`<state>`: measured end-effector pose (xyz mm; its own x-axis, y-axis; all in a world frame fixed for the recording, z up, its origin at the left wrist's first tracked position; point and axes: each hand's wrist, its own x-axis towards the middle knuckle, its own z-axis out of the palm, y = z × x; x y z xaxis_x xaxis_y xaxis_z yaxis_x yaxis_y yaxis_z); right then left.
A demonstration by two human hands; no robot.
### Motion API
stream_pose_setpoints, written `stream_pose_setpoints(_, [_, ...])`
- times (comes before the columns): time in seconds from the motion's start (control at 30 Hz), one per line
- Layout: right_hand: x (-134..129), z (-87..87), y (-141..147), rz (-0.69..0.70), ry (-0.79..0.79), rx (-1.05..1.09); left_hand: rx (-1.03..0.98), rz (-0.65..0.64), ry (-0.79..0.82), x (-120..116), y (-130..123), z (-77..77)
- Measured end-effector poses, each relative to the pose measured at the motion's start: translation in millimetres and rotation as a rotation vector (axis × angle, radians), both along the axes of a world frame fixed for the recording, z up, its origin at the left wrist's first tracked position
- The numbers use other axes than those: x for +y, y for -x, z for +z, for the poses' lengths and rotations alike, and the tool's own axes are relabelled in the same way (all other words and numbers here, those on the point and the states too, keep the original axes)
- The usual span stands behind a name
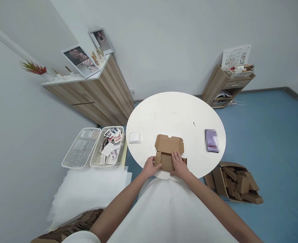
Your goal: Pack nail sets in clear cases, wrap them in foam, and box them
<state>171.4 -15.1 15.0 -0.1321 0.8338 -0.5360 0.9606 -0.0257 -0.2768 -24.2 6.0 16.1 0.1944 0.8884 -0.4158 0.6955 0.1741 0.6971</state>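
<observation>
A brown cardboard mailer box [167, 162] lies at the near edge of the round white table [175, 111]. Its lid stands raised away from me, with a small notch in the far edge. At the box's left side my left hand [151, 166] grips the wall, thumb on the near corner and fingers curled at the outside. My right hand [178, 165] is on the right part of the box, its fingers over the folded side flap and its thumb by the front edge. The fingers partly hide that right side.
A small white packet stack [135, 137] lies left on the table, a purple pixelated item [211, 140] right. Beside the table, a carton [236, 182] holds folded boxes. White baskets [91, 162] with cards and clear cases stand left, near white sheets [90, 189]. Wooden cabinets [116, 87] stand behind.
</observation>
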Motion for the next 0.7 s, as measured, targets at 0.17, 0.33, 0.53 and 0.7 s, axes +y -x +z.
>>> stream_pose_setpoints(0.17, [-0.2, 9.3, -2.8, 0.051, 0.05, -0.002, 0.25, -0.154, 0.018, 0.4, -1.8, 4.6])
stream_pose_setpoints(0.33, [-6.0, 16.2, -5.4, 0.092, 0.086, -0.011, 0.424, -0.243, 0.071, 1.0, -3.4, 3.2])
stream_pose_setpoints(0.53, [-14.8, 11.1, -3.0, 0.098, 0.06, -0.057, 0.524, -0.26, 0.115, -1.8, -11.4, -0.3])
stream_pose_setpoints(0.7, [-19.8, 6.9, -1.4, 0.088, 0.027, -0.058, 0.546, -0.25, 0.119, -0.2, -16.0, -3.1])
